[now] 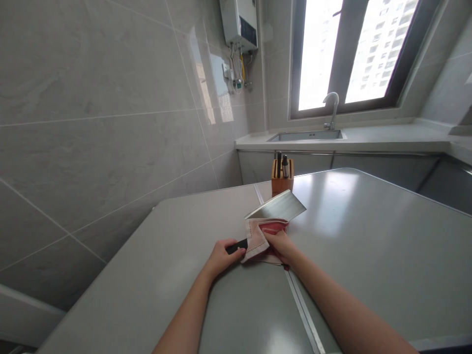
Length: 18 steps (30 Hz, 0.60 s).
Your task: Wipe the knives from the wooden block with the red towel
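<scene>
A cleaver (282, 205) with a wide, shiny blade is held over the table, its blade pointing up and to the right. My left hand (224, 255) is closed around the cleaver's black handle. A pink and red cloth (255, 241) is folded over the lower part of the blade, next to the handle. My right hand (280, 246) grips this cloth and presses it against the blade; some of its fingers are hidden in the folds. Just behind the blade stands a wooden knife block (282, 183) with dark-handled tools in it.
The pale table (184, 231) has a light seam strip (304, 309) running across it. Beyond it lie a white counter (387, 132), a sink (308, 135) and a faucet (333, 110) under a window. A water heater (239, 24) hangs on the tiled wall.
</scene>
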Available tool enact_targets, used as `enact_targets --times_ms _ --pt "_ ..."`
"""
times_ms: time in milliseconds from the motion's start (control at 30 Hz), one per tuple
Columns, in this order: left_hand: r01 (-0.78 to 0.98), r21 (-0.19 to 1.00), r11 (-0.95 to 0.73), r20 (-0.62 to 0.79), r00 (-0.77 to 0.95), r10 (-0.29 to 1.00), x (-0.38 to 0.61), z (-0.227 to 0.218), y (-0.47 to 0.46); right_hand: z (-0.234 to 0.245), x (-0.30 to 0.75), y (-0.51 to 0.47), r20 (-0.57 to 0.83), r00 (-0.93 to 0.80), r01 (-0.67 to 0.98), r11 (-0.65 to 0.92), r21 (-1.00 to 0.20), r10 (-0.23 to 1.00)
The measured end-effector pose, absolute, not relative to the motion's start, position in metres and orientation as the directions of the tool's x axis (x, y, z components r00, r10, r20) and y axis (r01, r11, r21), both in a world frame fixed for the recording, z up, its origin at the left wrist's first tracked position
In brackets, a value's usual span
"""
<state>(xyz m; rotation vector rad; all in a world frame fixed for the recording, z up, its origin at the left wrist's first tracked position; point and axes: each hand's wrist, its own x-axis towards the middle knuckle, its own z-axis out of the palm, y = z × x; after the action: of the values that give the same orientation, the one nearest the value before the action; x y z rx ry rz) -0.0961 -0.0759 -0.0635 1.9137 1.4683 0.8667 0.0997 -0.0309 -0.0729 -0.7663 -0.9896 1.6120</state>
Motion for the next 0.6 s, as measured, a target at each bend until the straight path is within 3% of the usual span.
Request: enact_targets --times_ms 167,300,600 --pt "0.613 0.753 -0.239 0.156 0.187 0.97 -0.096 -0.063 -0.076 -0.071 0.1 -0.032 0.018 -0.256 -0.438 -0.1 -0.894 0.966" --pt "0.62 0.748 -0.237 0.156 0.183 0.971 -0.097 -0.063 -0.077 -0.072 0.099 -0.029 0.009 -0.167 -0.491 -0.075 -0.868 0.986" --pt "0.655 0.726 -0.207 0.119 0.177 0.977 -0.098 -0.066 -0.075 -0.068 0.113 -0.009 -0.107 -0.026 -0.738 -0.091 -0.668 0.994"
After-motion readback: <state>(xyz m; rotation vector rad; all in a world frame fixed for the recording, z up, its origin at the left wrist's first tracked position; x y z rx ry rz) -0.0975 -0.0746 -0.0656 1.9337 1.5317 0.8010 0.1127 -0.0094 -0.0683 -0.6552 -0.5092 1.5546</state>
